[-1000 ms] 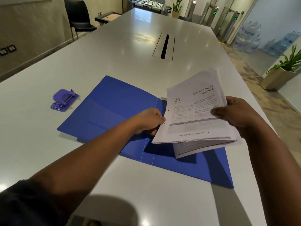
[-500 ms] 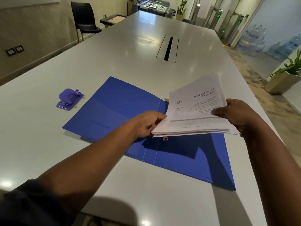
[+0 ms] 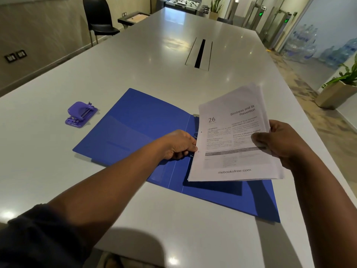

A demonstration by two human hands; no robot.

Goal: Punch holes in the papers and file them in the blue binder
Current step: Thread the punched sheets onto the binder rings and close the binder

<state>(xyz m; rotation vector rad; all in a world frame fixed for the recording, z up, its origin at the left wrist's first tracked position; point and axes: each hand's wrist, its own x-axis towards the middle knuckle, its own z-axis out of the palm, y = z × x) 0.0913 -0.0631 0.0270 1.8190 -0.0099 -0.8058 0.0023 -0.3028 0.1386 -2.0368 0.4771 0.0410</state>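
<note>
The blue binder (image 3: 139,130) lies open and flat on the white table (image 3: 135,60). Above its right half I hold a stack of printed papers (image 3: 231,144), tilted up, with two punched holes along the left edge. My right hand (image 3: 280,144) grips the stack's right edge. My left hand (image 3: 179,145) pinches the stack's left edge near the lower hole, right over the binder's metal rings (image 3: 195,134) at the spine. A purple hole punch (image 3: 81,115) sits on the table left of the binder.
A cable slot (image 3: 200,54) is set into the table's middle, farther back. A black chair (image 3: 98,18) stands off the far left side. A potted plant (image 3: 340,89) stands on the floor beyond the table's right edge.
The stack, held nearly flat half a second ago, is tilted up toward me again so the top page faces the camera. Both hands keep their hold on its edges.
</note>
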